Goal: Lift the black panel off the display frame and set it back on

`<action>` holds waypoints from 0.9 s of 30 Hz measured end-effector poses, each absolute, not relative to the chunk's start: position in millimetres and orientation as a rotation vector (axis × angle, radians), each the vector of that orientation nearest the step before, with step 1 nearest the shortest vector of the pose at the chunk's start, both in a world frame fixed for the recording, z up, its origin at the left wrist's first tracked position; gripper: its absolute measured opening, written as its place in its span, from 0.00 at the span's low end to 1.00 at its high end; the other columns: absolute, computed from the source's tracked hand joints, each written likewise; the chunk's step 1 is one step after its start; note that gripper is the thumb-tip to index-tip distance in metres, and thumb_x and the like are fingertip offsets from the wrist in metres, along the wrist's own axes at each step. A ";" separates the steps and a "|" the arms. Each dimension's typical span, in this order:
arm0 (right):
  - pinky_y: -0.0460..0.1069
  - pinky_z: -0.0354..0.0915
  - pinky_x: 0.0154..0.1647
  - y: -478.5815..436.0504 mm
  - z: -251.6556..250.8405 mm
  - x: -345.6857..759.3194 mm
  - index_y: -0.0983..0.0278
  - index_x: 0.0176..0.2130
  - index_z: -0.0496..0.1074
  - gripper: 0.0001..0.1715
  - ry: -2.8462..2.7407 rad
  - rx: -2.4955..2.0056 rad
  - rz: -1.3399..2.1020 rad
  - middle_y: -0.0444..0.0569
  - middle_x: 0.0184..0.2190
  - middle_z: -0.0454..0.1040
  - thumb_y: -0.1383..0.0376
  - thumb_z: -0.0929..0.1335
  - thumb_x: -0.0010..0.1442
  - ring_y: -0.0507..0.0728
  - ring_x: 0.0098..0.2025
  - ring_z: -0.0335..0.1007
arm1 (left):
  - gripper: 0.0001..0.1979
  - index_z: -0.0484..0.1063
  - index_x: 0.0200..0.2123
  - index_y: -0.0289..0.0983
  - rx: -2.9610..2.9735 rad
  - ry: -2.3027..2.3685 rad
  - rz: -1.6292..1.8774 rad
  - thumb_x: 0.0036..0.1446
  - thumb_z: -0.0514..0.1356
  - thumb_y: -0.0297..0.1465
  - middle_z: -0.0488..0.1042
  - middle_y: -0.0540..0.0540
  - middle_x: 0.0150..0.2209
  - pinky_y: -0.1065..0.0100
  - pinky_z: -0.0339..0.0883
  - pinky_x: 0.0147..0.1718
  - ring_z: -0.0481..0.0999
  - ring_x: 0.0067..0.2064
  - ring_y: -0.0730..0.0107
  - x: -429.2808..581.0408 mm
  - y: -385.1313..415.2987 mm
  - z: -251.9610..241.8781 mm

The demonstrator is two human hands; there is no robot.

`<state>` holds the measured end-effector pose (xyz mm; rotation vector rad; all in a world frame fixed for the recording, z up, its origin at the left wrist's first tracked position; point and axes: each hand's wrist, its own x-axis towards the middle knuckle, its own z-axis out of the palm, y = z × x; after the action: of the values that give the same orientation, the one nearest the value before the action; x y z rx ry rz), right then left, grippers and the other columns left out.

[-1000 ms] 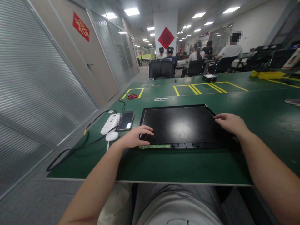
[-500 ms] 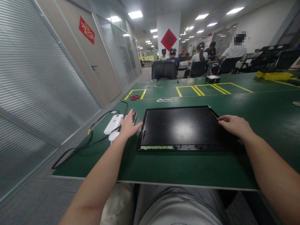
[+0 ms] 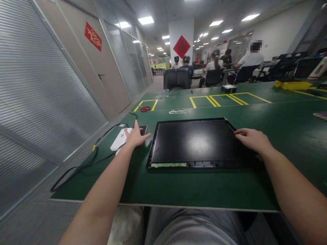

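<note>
A flat black display panel (image 3: 192, 141) lies face up on the green table, with a strip of green circuit board (image 3: 168, 165) along its near left edge. My right hand (image 3: 251, 139) is at the panel's right edge, its thumb and fingers pinched on the frame there. Left of the panel, my left hand (image 3: 135, 136) is spread open and holds nothing; its thumb points toward the panel, a small gap away. Beneath and beside that hand are a white plastic box-like device (image 3: 119, 140) and a phone (image 3: 144, 129), both partly covered.
Black cables (image 3: 95, 156) loop over the left table edge. Farther back lie red-handled scissors (image 3: 145, 109), small white pieces (image 3: 177, 111), a clear cup (image 3: 166, 92), a dark box (image 3: 228, 89) and a yellow tray (image 3: 292, 85). Several people sit beyond a black chair (image 3: 176, 79).
My left hand has shifted slightly left, its thumb moving away from the panel's edge and its fingers over the white device. The right hand stays at the panel's right edge. The view has tilted slightly.
</note>
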<state>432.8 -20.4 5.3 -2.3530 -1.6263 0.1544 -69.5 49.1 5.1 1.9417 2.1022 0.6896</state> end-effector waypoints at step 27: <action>0.52 0.66 0.41 -17.0 -1.6 452.3 0.60 0.45 0.83 0.23 -1.445 -2.253 0.039 0.51 0.42 0.82 0.57 0.64 0.57 0.62 0.44 0.76 | 0.16 0.75 0.48 0.34 2.118 2.167 0.021 0.63 0.51 0.30 0.81 0.30 0.48 0.59 0.70 0.43 0.81 0.50 0.47 -17.2 -15.7 11.0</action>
<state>452.3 -17.0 -1.6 -2.2533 -1.4454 0.0392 -17.2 -15.7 11.0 2.1178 2.1674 0.0209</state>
